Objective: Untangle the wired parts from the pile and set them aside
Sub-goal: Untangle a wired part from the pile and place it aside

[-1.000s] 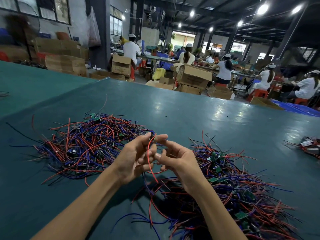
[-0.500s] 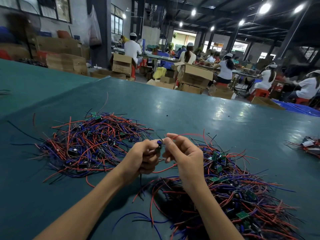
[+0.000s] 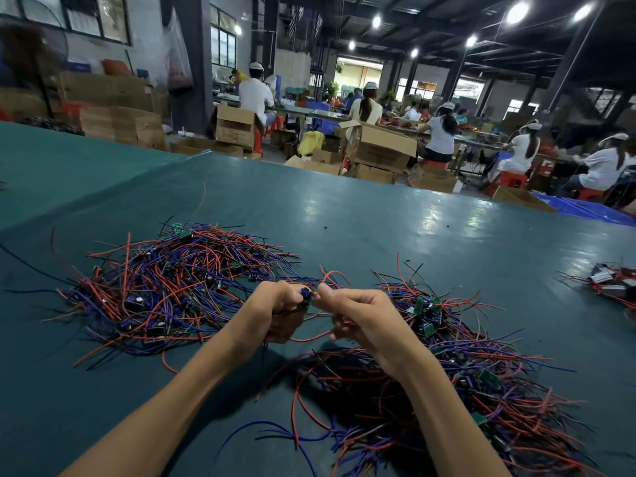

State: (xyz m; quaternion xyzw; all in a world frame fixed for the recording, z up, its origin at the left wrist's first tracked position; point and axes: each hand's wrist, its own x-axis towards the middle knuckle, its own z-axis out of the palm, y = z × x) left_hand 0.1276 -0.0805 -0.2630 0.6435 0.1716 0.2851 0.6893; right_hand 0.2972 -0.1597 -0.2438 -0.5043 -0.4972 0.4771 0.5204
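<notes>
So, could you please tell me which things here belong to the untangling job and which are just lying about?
Job: wired part gripped by left hand and pinched by right hand; left wire pile; right wire pile.
Lying about: cardboard boxes; small bundle far right; yellow bag.

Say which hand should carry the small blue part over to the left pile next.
Left, probably. The left hand grips the blue part and sits beside the left pile; the right hand only pinches a red wire at the part and would have to cross over.
</notes>
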